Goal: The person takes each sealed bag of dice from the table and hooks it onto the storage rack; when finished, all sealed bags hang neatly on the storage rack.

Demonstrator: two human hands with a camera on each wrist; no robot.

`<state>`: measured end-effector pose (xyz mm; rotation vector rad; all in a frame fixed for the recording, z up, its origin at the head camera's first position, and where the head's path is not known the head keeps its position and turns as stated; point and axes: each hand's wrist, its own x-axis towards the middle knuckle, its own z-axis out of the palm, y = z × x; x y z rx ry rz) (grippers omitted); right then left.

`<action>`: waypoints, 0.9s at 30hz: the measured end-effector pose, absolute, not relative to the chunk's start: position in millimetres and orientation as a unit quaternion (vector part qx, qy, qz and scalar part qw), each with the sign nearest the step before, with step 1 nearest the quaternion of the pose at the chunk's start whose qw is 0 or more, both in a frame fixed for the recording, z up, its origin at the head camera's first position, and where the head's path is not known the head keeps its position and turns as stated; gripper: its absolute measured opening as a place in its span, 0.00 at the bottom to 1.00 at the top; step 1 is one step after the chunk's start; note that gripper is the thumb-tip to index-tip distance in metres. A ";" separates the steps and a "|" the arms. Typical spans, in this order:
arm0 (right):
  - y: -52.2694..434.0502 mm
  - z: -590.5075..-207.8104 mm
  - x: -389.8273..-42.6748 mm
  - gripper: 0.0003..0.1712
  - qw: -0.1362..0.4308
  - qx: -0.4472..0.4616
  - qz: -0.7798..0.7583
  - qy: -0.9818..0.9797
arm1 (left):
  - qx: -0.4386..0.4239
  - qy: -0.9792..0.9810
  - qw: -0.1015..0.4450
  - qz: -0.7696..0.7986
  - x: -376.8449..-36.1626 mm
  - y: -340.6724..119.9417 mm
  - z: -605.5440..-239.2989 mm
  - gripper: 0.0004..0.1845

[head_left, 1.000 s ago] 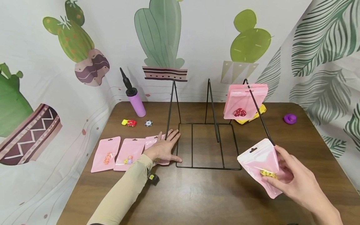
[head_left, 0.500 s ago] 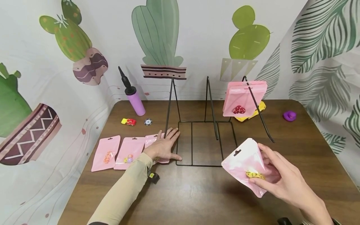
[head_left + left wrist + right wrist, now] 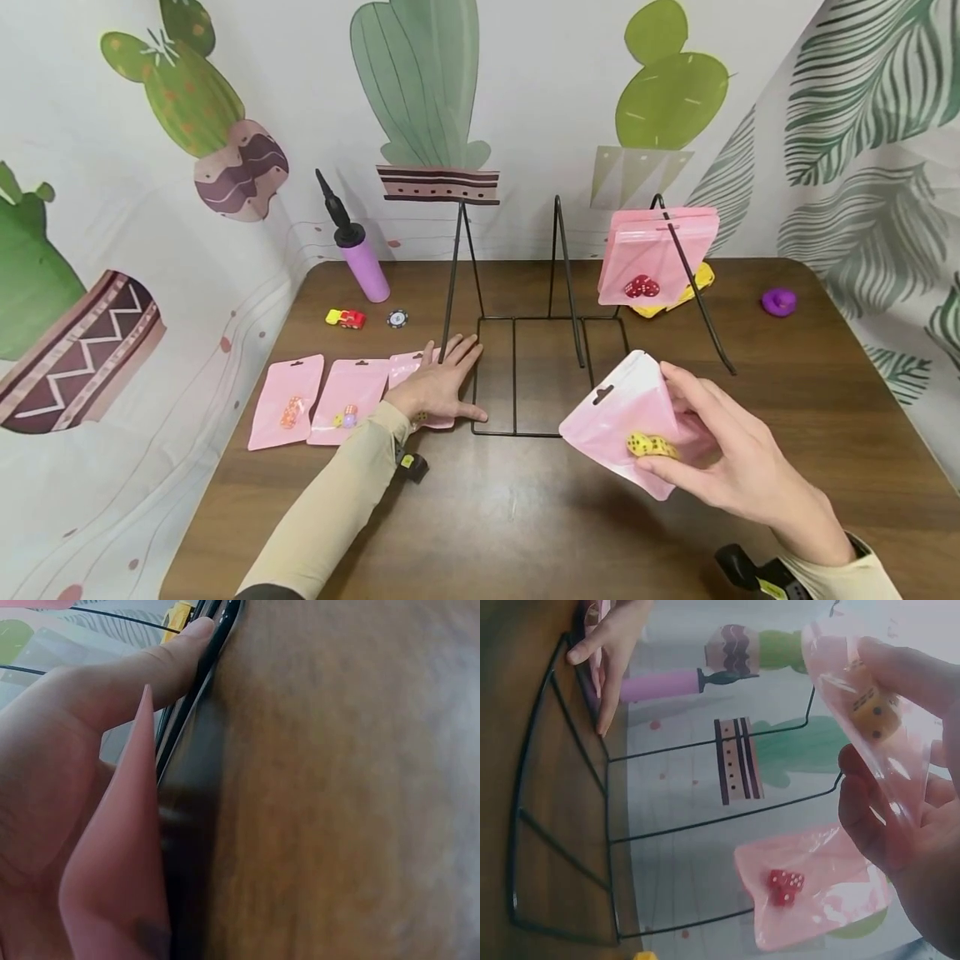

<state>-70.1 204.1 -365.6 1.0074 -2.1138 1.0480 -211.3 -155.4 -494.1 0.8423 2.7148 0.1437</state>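
Note:
My right hand pinches a pink zip bag with yellow dice inside, held tilted above the table in front of the rack. In the right wrist view the dice show through its clear front. Fingers spread, my left hand rests at the left side of the black wire rack, its thumb touching the base wire. That hand partly covers a pink bag lying beneath it. From the rack's right prong hang pink bags, the front one with red dice.
Two flat pink bags, one with orange dice and one with mixed dice, lie left. Behind them are a toy car, a poker chip and a purple pump. A yellow object and purple duck lie back right.
My right hand has drawn the bag with yellow dice left, away from the tip of the right prong to the front of the rack. The left hand stays in place.

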 end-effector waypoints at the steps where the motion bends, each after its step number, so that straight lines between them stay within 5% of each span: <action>1: 201.9 -362.6 -70.6 0.49 0.286 0.376 0.390 -0.790 | 0.293 0.944 0.146 0.052 -211.6 -155.4 -493.8 0.65; 16: 174.8 -353.0 -83.8 0.46 0.356 0.401 0.419 -0.733 | 0.294 0.945 0.135 0.051 -213.5 -156.4 -493.4 0.65; 27: 169.8 -354.8 -90.5 0.50 0.351 0.381 0.428 -0.740 | 0.295 0.943 0.141 0.058 -211.7 -156.0 -493.7 0.65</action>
